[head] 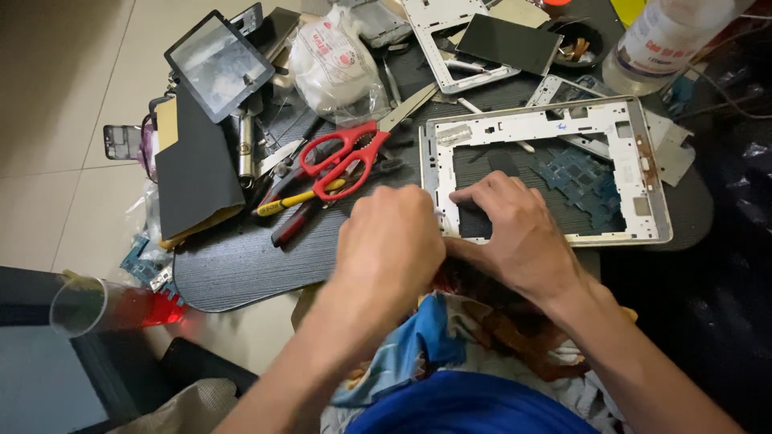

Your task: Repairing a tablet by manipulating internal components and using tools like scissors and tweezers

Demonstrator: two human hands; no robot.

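Note:
A white tablet frame [643,169] with its inner parts exposed lies on a dark round table [233,265]. My right hand [515,229] rests flat on the frame's near left part, fingers pressing down on a dark panel inside it. My left hand [390,241] is closed in a fist at the frame's left edge; whether it grips a small tool is hidden by the fist. Blue circuit pieces [583,173] show inside the frame.
Red-handled scissors [346,157], a yellow-handled tool [293,201] and pliers lie left of the frame. A black tablet screen [217,64], a dark folder [193,173], a white plastic bag [334,60], another white frame [438,32] and a bottle [667,40] crowd the far side. A clear cup [88,305] lies at lower left.

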